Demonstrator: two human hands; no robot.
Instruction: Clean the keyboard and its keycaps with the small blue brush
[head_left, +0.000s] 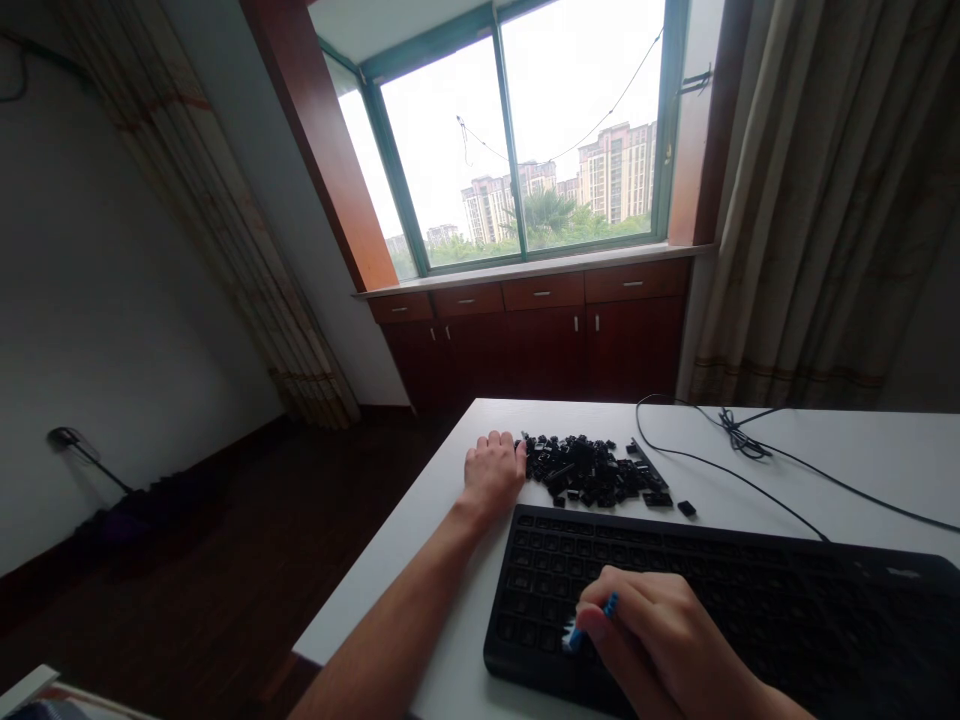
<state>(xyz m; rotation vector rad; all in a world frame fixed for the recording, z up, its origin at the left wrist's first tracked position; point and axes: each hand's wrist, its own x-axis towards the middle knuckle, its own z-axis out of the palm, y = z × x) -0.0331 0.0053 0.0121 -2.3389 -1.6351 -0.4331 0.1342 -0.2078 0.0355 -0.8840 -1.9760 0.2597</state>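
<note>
My right hand (667, 630) is closed around a blue toothbrush (576, 640). Its white bristles touch or hover just over the lower left part of a black keyboard (540, 660), whose key positions there look bare of caps. Most of the brush handle is hidden inside my fingers. Beyond the keyboard, my left hand (493, 468) rests on the table with its fingers stretched forward. Its thumb side borders a heap of loose black keycaps (585, 465), and I see nothing held in it.
The white table (420, 560) ends just left of my left forearm. A black cable (727, 480) runs from the keyboard's back edge into a tied bundle (742, 435). One stray keycap (687, 509) lies right of the heap. Reddish cabinets (540, 340) stand under the window.
</note>
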